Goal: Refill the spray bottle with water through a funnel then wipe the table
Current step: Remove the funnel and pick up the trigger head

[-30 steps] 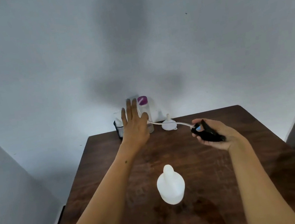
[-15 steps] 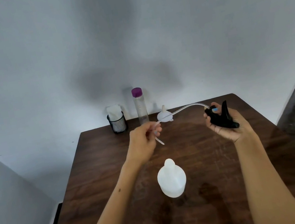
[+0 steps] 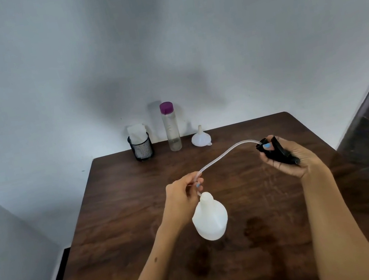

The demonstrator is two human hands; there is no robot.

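Your left hand (image 3: 183, 193) pinches the clear flexible dip tube (image 3: 225, 153) just above the neck of the white plastic spray bottle (image 3: 210, 221), upright mid-table. Your right hand (image 3: 285, 159) grips the black trigger sprayer head (image 3: 278, 151). The white funnel (image 3: 200, 137) and the purple-capped clear bottle (image 3: 171, 127) stand by the wall.

The right hand (image 3: 288, 158) covers most of the black spray head (image 3: 279, 154); the tube (image 3: 225, 153) end is hidden behind left hand (image 3: 183, 193) fingers.
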